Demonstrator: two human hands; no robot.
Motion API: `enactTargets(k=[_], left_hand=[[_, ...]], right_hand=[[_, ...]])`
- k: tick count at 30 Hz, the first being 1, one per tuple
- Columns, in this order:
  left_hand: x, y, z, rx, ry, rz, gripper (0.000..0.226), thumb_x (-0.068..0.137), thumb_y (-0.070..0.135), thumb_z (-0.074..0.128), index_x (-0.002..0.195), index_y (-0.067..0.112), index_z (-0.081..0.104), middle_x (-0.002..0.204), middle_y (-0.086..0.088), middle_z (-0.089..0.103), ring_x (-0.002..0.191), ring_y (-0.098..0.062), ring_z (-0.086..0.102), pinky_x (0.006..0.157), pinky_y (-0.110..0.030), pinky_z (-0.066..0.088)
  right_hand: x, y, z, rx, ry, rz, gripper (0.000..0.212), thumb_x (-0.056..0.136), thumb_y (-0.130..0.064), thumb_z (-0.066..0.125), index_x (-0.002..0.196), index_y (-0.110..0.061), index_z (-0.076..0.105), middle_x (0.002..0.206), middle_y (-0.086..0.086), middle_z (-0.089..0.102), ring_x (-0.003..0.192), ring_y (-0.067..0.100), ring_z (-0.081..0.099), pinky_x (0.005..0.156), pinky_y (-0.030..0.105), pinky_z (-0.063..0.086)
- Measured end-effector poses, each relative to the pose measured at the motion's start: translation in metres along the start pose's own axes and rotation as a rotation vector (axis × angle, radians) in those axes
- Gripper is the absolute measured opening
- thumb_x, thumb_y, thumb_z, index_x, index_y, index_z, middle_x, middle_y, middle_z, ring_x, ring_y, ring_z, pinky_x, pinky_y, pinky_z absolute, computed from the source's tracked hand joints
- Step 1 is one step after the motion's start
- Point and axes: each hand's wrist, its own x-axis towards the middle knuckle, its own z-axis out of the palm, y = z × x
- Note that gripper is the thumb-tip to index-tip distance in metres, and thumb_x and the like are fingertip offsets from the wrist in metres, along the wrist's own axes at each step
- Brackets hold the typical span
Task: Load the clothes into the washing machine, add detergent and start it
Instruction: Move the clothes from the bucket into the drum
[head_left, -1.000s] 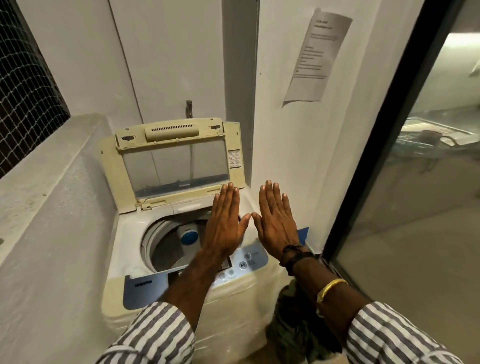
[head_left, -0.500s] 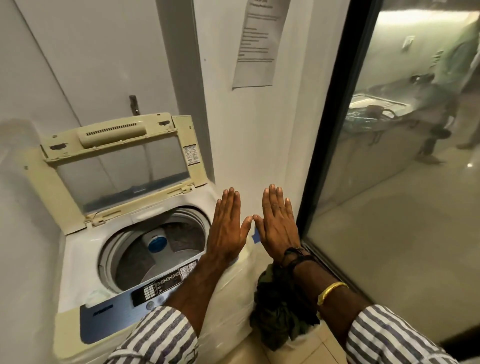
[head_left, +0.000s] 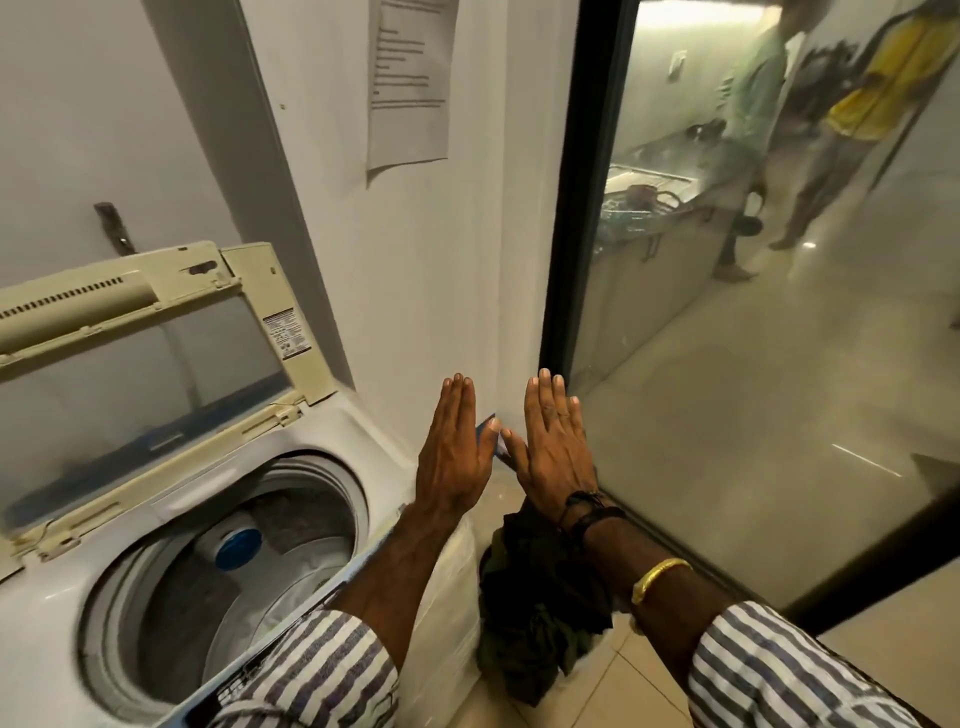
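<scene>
Holding both hands out flat and empty, fingers straight: left hand (head_left: 452, 457) and right hand (head_left: 553, 452) side by side, thumbs almost meeting, in front of the white wall. Washing machine (head_left: 332, 431) sits at my left, lid (head_left: 171, 275) propped up, drum (head_left: 291, 525) open to view with a blue centre cap (head_left: 238, 540). Clothes (head_left: 540, 623), a dark green heap, lie on the floor (head_left: 639, 670) just right of the machine, below my right wrist, near the glass door (head_left: 727, 415).

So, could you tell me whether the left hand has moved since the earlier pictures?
Yes. The left hand has shifted right, judged against the washing machine: from over its control panel to past its right edge.
</scene>
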Motion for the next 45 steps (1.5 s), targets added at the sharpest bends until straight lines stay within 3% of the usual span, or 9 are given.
enactTargets(k=[3, 9, 16, 20, 24, 29, 32, 42, 45], left_hand=[[0.004, 0.005, 0.010, -0.082, -0.055, 0.003, 0.069, 0.104, 0.048, 0.031, 0.160, 0.012, 0.014, 0.168, -0.002, 0.010, 0.154, -0.012, 0.006, 0.122, -0.020, 0.009], [0.010, 0.012, 0.030, -0.174, -0.164, -0.073, 0.070, 0.102, 0.056, 0.027, 0.159, 0.017, 0.020, 0.163, -0.002, 0.028, 0.150, -0.018, 0.028, 0.119, -0.030, 0.028], [0.016, 0.021, 0.064, -0.309, -0.327, -0.340, 0.062, 0.105, 0.046, 0.035, 0.156, 0.012, 0.028, 0.145, -0.013, 0.055, 0.134, -0.030, 0.051, 0.109, -0.039, 0.041], [0.020, 0.026, 0.085, -0.326, -0.342, -0.450, 0.052, 0.107, 0.039, 0.038, 0.149, 0.009, 0.040, 0.142, -0.014, 0.057, 0.131, -0.029, 0.053, 0.104, -0.027, 0.037], [0.023, 0.019, 0.120, -0.305, -0.383, -0.644, 0.063, 0.104, 0.052, 0.037, 0.154, 0.015, 0.031, 0.152, -0.013, 0.047, 0.138, -0.031, 0.046, 0.116, -0.046, 0.035], [0.022, 0.015, 0.157, -0.265, -0.446, -0.780, 0.059, 0.104, 0.045, 0.041, 0.154, 0.012, 0.034, 0.153, -0.014, 0.045, 0.139, -0.033, 0.043, 0.117, -0.044, 0.033], [0.017, 0.010, 0.179, -0.263, -0.506, -0.834, 0.058, 0.104, 0.042, 0.042, 0.153, 0.011, 0.035, 0.153, -0.014, 0.044, 0.140, -0.033, 0.042, 0.114, -0.042, 0.034], [-0.009, -0.024, 0.246, -0.311, -0.529, -1.028, 0.057, 0.099, 0.045, 0.050, 0.146, 0.013, 0.047, 0.142, -0.010, 0.055, 0.129, -0.030, 0.053, 0.106, -0.039, 0.042], [-0.020, -0.045, 0.273, -0.371, -0.478, -1.108, 0.069, 0.085, 0.056, 0.051, 0.143, 0.019, 0.051, 0.136, -0.006, 0.061, 0.121, -0.027, 0.059, 0.104, -0.044, 0.049]], right_hand=[[0.000, 0.007, 0.002, 0.003, -0.011, 0.050, 0.078, 0.098, -0.064, 0.004, 0.157, -0.015, -0.012, 0.163, 0.003, -0.025, 0.150, 0.020, -0.024, 0.123, 0.040, -0.011], [-0.001, 0.025, 0.009, 0.057, -0.027, 0.100, 0.089, 0.090, -0.072, -0.009, 0.158, -0.015, -0.010, 0.163, 0.003, -0.022, 0.150, 0.019, -0.023, 0.123, 0.039, -0.011], [0.008, 0.058, 0.036, 0.151, -0.116, 0.185, 0.098, 0.082, -0.079, -0.009, 0.158, -0.017, -0.008, 0.166, 0.002, -0.013, 0.152, 0.018, -0.014, 0.124, 0.039, -0.006], [0.013, 0.083, 0.053, 0.185, -0.190, 0.190, 0.084, 0.096, -0.070, 0.013, 0.159, -0.017, -0.003, 0.167, 0.002, -0.007, 0.154, 0.019, -0.007, 0.125, 0.040, -0.002], [0.017, 0.108, 0.065, 0.190, -0.273, 0.194, 0.076, 0.101, -0.056, 0.026, 0.159, -0.015, 0.000, 0.167, 0.005, -0.001, 0.154, 0.021, -0.001, 0.126, 0.041, 0.004], [0.015, 0.137, 0.087, 0.289, -0.364, 0.271, 0.078, 0.100, -0.055, 0.039, 0.159, -0.017, 0.007, 0.166, 0.004, 0.013, 0.152, 0.022, 0.016, 0.124, 0.038, 0.016], [0.011, 0.154, 0.105, 0.339, -0.440, 0.301, 0.080, 0.098, -0.053, 0.047, 0.159, -0.018, 0.009, 0.166, 0.003, 0.015, 0.151, 0.022, 0.018, 0.122, 0.035, 0.016], [-0.008, 0.190, 0.183, 0.362, -0.585, 0.386, 0.079, 0.097, -0.049, 0.052, 0.159, -0.020, 0.014, 0.160, 0.009, 0.029, 0.145, 0.029, 0.031, 0.118, 0.042, 0.029], [-0.011, 0.201, 0.208, 0.352, -0.641, 0.361, 0.085, 0.094, -0.054, 0.053, 0.159, -0.021, 0.010, 0.162, 0.008, 0.026, 0.146, 0.029, 0.028, 0.118, 0.044, 0.031]])
